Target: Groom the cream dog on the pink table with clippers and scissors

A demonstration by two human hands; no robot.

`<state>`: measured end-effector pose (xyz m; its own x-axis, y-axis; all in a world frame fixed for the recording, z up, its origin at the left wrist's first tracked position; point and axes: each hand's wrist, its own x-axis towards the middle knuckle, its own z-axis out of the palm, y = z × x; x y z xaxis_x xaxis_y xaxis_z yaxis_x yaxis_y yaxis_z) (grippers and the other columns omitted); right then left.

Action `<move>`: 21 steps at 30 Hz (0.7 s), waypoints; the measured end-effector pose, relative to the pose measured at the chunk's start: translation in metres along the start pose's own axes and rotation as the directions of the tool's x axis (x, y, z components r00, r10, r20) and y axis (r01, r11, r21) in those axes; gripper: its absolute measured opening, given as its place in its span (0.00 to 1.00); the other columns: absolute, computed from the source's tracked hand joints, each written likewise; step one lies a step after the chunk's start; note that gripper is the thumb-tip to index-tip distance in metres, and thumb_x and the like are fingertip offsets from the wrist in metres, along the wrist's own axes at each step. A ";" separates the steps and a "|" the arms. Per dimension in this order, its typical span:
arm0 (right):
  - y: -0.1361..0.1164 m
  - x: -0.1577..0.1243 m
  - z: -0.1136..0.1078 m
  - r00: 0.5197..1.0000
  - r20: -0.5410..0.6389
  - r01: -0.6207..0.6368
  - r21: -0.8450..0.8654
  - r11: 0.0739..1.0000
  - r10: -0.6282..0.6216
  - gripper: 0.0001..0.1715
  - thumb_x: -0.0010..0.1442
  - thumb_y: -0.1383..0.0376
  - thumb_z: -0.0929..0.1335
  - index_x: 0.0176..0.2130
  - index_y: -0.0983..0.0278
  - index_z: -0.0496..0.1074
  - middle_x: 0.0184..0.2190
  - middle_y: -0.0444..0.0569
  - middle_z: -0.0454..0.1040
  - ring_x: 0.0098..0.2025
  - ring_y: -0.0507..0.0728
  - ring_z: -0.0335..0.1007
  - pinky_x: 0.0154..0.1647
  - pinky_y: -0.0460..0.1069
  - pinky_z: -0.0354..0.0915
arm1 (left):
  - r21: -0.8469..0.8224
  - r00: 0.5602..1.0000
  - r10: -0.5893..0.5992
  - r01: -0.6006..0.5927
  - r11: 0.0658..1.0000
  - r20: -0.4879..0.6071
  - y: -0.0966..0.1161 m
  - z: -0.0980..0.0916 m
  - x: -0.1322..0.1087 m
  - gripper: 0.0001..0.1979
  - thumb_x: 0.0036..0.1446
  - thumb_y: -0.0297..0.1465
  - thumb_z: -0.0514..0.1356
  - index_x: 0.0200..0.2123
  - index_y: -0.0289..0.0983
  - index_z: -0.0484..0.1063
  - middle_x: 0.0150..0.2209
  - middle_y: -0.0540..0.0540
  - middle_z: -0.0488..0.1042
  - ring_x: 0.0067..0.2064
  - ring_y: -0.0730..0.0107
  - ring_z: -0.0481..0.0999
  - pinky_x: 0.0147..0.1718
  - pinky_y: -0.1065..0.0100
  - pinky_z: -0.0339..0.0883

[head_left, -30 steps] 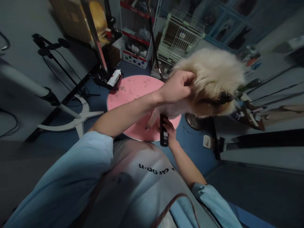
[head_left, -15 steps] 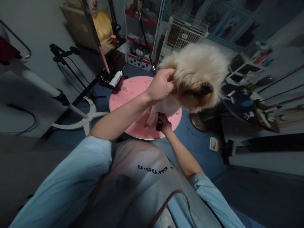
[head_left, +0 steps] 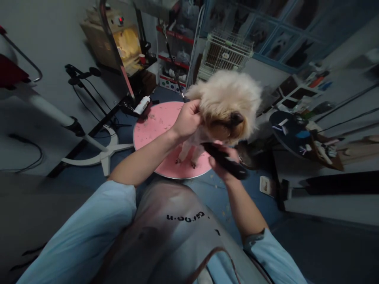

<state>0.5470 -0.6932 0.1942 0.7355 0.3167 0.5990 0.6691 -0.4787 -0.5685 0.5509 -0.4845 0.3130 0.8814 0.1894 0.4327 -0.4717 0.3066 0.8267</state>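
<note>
Dog [head_left: 227,92] at one o'clock on the pink table [head_left: 148,135]: soft, probably light, apt to wriggle, best steadied gently under the muzzle [head_left: 232,127]. Your left hand [head_left: 188,119] grips its cheek fur [head_left: 209,110]; your right hand [head_left: 219,170], blurred, seems wrapped around black clippers [head_left: 226,161] at six o'clock from there.

A wire cage [head_left: 226,54] stands beside a shelving rack [head_left: 182,37].

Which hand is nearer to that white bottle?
Left. The left hand, at the side of the dog's head, is to the right of the white bottle; the right hand, holding black clippers below the head, is farther right.
</note>
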 end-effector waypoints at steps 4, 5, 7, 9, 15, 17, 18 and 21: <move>-0.012 0.032 -0.017 0.995 0.089 0.051 0.042 0.998 -0.054 0.18 0.51 0.58 0.74 0.42 0.60 0.73 0.40 0.52 0.81 0.45 0.63 0.79 0.50 0.58 0.75 | -0.023 1.000 -0.017 0.016 1.000 -0.027 -0.001 0.001 0.002 0.10 0.50 0.33 0.69 0.26 0.34 0.72 0.27 0.49 0.74 0.39 0.66 0.77 0.38 0.67 0.72; -0.015 0.033 -0.014 0.983 0.169 0.058 0.062 0.996 -0.068 0.18 0.51 0.59 0.74 0.42 0.61 0.74 0.40 0.52 0.81 0.44 0.63 0.80 0.48 0.57 0.75 | -0.020 1.000 -0.014 0.014 1.000 -0.017 -0.002 0.001 0.002 0.11 0.50 0.34 0.69 0.26 0.35 0.72 0.27 0.49 0.74 0.38 0.67 0.77 0.37 0.68 0.72; -0.021 0.028 -0.008 0.955 0.291 0.046 0.067 0.997 -0.064 0.19 0.52 0.60 0.72 0.44 0.60 0.74 0.42 0.51 0.81 0.42 0.61 0.80 0.44 0.55 0.77 | -0.022 1.000 -0.019 0.019 1.000 0.008 -0.003 0.001 0.004 0.11 0.49 0.34 0.69 0.25 0.35 0.72 0.26 0.50 0.74 0.35 0.68 0.76 0.35 0.70 0.72; -0.029 0.021 -0.007 0.959 0.280 0.039 0.041 0.998 -0.049 0.20 0.52 0.59 0.73 0.46 0.59 0.74 0.41 0.50 0.82 0.39 0.60 0.81 0.40 0.54 0.77 | -0.028 0.999 -0.034 0.035 0.999 0.031 -0.005 0.000 0.006 0.11 0.49 0.34 0.69 0.25 0.35 0.71 0.25 0.50 0.74 0.33 0.69 0.76 0.33 0.71 0.71; -0.044 0.030 -0.003 0.996 -0.083 0.022 -0.069 0.997 -0.028 0.16 0.52 0.55 0.74 0.39 0.58 0.75 0.37 0.50 0.81 0.42 0.63 0.79 0.49 0.58 0.75 | -0.030 0.997 -0.063 0.064 0.997 0.036 -0.003 0.001 0.009 0.11 0.49 0.33 0.69 0.25 0.34 0.72 0.25 0.49 0.74 0.33 0.69 0.75 0.32 0.70 0.70; -0.044 0.024 0.012 0.999 0.008 -0.040 -0.056 0.998 0.041 0.16 0.53 0.56 0.73 0.41 0.59 0.75 0.37 0.51 0.81 0.41 0.63 0.80 0.45 0.58 0.76 | -0.015 0.996 -0.073 0.073 0.997 0.042 0.000 0.002 0.010 0.10 0.50 0.32 0.69 0.25 0.34 0.72 0.25 0.49 0.74 0.32 0.70 0.75 0.31 0.71 0.69; -0.044 0.019 0.018 0.995 0.065 -0.072 -0.049 0.996 0.075 0.17 0.54 0.56 0.72 0.43 0.59 0.75 0.39 0.52 0.81 0.40 0.63 0.80 0.43 0.58 0.77 | -0.009 0.996 -0.072 0.073 0.997 0.049 0.001 0.003 0.010 0.10 0.50 0.32 0.69 0.25 0.34 0.72 0.25 0.50 0.74 0.32 0.70 0.75 0.30 0.71 0.69; -0.046 0.008 0.017 0.993 0.096 -0.073 -0.022 0.997 0.075 0.21 0.54 0.57 0.72 0.47 0.58 0.73 0.42 0.52 0.81 0.40 0.62 0.81 0.41 0.57 0.77 | -0.008 0.996 -0.057 0.058 0.998 0.061 0.002 0.005 0.010 0.09 0.50 0.31 0.69 0.25 0.34 0.73 0.27 0.50 0.75 0.34 0.70 0.76 0.32 0.71 0.70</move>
<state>0.5240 -0.6549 0.2161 0.7905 0.3568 0.4978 0.6109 -0.5184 -0.5984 0.5589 -0.4866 0.3206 0.9068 0.1140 0.4058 -0.4200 0.3244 0.8475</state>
